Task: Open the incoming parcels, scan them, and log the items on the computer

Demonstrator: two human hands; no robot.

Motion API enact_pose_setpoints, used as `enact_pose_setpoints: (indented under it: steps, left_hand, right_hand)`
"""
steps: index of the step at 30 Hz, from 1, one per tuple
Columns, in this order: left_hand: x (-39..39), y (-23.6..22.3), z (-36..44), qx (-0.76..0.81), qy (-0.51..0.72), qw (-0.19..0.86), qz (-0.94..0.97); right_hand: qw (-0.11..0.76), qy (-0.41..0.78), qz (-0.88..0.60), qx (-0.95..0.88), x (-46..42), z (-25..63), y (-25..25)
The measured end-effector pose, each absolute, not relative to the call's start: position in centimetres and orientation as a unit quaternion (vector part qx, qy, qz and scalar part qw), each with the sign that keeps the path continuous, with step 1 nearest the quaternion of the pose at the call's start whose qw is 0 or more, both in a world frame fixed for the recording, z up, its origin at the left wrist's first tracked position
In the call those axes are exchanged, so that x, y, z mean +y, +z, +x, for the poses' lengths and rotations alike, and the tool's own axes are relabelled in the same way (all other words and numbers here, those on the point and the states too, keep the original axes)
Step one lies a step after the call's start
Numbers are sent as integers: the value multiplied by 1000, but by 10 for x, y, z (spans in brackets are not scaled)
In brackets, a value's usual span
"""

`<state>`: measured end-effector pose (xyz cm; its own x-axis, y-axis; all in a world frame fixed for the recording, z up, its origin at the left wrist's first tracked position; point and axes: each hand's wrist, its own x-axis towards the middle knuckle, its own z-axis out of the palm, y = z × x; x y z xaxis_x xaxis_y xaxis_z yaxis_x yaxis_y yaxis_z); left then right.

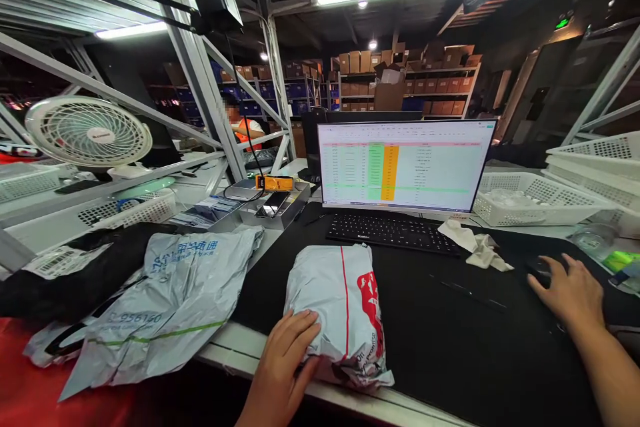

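Note:
A white plastic mailer parcel (320, 280) with a red stripe and red print lies at the front edge of the black desk mat. My left hand (290, 353) grips its near left corner, fingers over the top and thumb along the front side. Over to the right, my right hand (573, 287) is on a black computer mouse (543, 270), mostly covered by the fingers. The monitor (405, 167) shows a spreadsheet with green and orange columns. In front of it lies a black keyboard (390, 232).
Left of the parcel are a crumpled grey mailer bag (175, 300) and a black wrapped package (75, 273). A yellow device (274, 183) and a phone (273, 203) sit behind. Crumpled tissue (475, 243), a pen (473, 295) and white baskets (540, 197) are at right. A fan (90, 130) stands left.

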<state>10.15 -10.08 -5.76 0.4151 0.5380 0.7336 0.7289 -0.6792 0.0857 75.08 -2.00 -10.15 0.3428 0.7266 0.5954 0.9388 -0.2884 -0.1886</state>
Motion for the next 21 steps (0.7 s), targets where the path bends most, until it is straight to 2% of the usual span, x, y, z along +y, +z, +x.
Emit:
enact_pose_setpoints:
  steps: [3,6,9,12,15,18,21]
  left_hand:
    - [-99,-53,104,-366,-406,82,-834]
    - [-100,-49,109,-345,-430,48,-833]
    - [-103,-47,117,-323,-457,11,-828]
    - [-108,-47,125,-318,-491,-29,-810]
    - [-114,-49,129,-325,-526,-45,-785]
    - [-119,-48,126,-337,-549,-14,-765]
    - [-121,-46,118,-360,-557,36,-748]
  right_hand:
    - [259,-119,-727,-625,-19,708,-81]
    - [192,-2,-689,-699,-13,666,-81]
    - [129,67,-684,-715,-10,636,-90]
    - [114,73,-699,-702,-8,624,-92]
    - [114,56,-706,-696,-9,614,-72]
    - [141,45,-666,-731,-19,579,-21]
    - [141,-15,-520,-842,-39,501,46]
